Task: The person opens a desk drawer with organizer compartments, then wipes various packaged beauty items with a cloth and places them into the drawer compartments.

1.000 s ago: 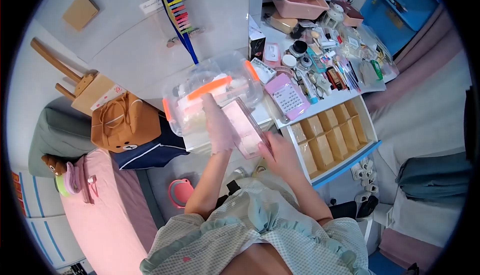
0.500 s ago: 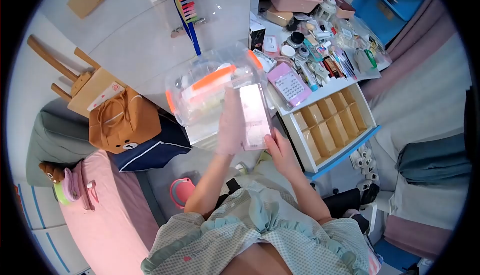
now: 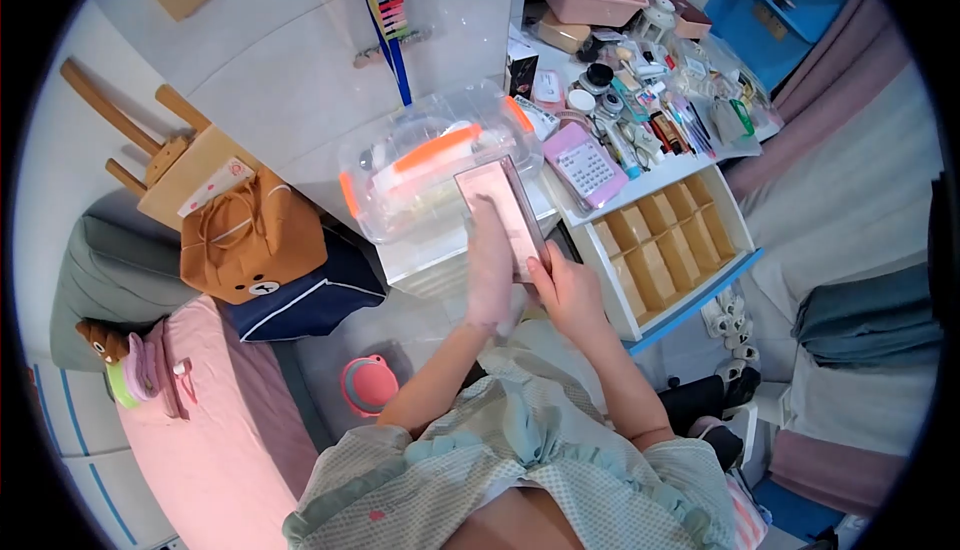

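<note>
Pink case (image 3: 512,212), flat and rectangular, held tilted in front of the torso, between the two hands. Right hand (image 3: 572,295): fingers closed on the lower right edge of the case, thumb toward the near end. Left hand (image 3: 489,268): motion-blurred, fingers extended over the broad face of the case; cannot tell whether they grip it. Beyond the case, a clear bin (image 3: 420,195) with orange latches and an orange handle; pale contents visible through its wall, not identifiable. Bin rests on a white cabinet (image 3: 430,258). To the right, an open drawer (image 3: 697,299) with a blue front, subdivided by cardboard dividers (image 3: 664,250) into two rows of compartments. Above the drawer, the counter (image 3: 657,180) carries a purple item (image 3: 587,166) with a grid of small marks, a black-lidded jar (image 3: 598,76), a white-lidded jar (image 3: 581,101) and many small bottles and tubes. Pink basket (image 3: 595,4) at the rear. To the left, brown bag (image 3: 250,250) with a bear face, beside a navy bag (image 3: 325,295). Pink basin (image 3: 370,386) on the floor, near the bed (image 3: 215,420).
</note>
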The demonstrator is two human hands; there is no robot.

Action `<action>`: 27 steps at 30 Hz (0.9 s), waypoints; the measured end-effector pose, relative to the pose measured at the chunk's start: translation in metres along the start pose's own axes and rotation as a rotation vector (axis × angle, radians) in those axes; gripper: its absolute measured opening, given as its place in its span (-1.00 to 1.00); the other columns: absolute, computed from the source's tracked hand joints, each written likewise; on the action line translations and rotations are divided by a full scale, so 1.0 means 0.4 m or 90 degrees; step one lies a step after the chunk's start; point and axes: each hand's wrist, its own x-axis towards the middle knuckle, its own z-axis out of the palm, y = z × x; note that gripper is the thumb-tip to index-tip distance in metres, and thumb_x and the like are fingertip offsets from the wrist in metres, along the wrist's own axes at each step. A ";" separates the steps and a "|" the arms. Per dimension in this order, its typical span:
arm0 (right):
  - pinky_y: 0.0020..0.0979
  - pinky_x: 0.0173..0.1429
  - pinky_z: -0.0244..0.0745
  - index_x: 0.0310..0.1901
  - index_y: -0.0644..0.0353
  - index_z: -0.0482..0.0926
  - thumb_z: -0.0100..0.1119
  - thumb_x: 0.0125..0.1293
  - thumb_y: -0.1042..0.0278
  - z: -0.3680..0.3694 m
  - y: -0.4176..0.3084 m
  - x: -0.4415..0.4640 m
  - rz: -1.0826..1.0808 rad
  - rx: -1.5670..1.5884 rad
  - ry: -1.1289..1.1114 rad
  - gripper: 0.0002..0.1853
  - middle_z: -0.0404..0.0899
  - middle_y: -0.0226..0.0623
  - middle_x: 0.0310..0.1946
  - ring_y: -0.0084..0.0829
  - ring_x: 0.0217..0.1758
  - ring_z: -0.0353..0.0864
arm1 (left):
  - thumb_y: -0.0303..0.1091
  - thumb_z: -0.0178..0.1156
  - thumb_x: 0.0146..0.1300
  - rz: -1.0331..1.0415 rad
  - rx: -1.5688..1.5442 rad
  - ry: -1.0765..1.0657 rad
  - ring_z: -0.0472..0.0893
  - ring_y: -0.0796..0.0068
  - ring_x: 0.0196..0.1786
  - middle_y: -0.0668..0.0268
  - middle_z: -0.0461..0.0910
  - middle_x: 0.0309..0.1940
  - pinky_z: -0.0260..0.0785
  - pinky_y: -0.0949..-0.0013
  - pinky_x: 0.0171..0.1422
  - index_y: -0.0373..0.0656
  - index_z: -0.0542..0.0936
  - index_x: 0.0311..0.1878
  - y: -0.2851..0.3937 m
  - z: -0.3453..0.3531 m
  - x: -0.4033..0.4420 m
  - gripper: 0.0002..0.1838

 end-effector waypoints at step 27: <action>-0.39 -0.53 0.39 -0.42 0.13 0.38 0.24 -0.02 0.23 0.056 -0.018 -0.055 -0.218 -0.311 0.031 -0.75 0.42 -0.36 -0.70 -0.40 -0.61 0.48 | 0.09 0.01 0.22 0.157 -0.263 0.006 0.57 0.35 -0.48 0.24 0.51 -0.50 0.50 0.28 -0.38 -0.24 0.45 -0.20 -0.030 -0.052 0.106 -0.52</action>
